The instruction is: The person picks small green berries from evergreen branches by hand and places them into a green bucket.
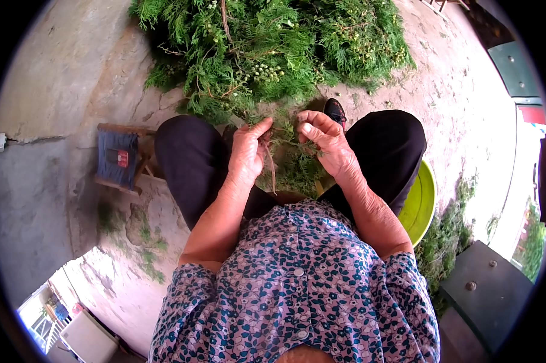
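My left hand [248, 152] is closed around a conifer twig, its thumb laid along the top. The bare brown stem [271, 169] of the twig hangs down below the fist. Green scale-leaved sprays [287, 131] of that twig reach across toward my right hand [325, 140]. There the thumb and forefinger are bent together at the edge of the sprays; whether they pinch a piece is hidden. Both hands are between my knees, above loose green clippings [300, 168]. Just beyond them lies a big heap of cut conifer branches [273, 50], some bearing pale green cones.
A lime-green plastic basin [419, 204] stands beside my right thigh. To the left is a low wooden folding stool [117, 156] with a blue seat and a small dark-and-red item on it. More cuttings [450, 236] lie on the floor behind the basin, near a grey-green panel [486, 277].
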A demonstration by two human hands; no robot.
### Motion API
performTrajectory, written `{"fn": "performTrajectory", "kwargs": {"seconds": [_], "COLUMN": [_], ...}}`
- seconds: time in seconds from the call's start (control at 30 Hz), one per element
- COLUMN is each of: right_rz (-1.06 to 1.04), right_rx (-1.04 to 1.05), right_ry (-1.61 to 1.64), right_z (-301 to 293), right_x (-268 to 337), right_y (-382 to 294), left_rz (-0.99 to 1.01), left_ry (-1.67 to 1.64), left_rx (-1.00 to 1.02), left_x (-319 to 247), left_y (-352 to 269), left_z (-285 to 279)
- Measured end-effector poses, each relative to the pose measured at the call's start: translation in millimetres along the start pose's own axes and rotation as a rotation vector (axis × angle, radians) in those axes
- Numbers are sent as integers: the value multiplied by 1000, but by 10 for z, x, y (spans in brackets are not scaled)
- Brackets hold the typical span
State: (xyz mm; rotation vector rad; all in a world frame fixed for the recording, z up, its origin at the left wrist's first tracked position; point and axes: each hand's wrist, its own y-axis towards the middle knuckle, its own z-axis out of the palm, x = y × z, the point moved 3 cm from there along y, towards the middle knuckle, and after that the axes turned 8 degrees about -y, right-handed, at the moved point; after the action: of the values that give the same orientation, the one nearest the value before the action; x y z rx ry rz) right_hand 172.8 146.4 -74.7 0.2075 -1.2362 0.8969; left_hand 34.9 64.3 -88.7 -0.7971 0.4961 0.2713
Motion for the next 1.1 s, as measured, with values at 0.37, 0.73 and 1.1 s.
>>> {"fn": "performTrajectory", "kwargs": {"seconds": [0.37,0.73,1.1], "right_rz": [44,-563,-800], "right_rx": [168,-305,-365], "right_ry": [-359,-874,-967], "right_z": [143,299,376], "right_x": [29,172,330], "right_y": [29,-219,-317], "left_rz": [53,-23,-112], "left_ry": [105,48,-49], "left_rx": [-1,74,177], "left_x": [58,89,43], "left_y": [68,-37,-48], "left_z": [-152,9,53]}}
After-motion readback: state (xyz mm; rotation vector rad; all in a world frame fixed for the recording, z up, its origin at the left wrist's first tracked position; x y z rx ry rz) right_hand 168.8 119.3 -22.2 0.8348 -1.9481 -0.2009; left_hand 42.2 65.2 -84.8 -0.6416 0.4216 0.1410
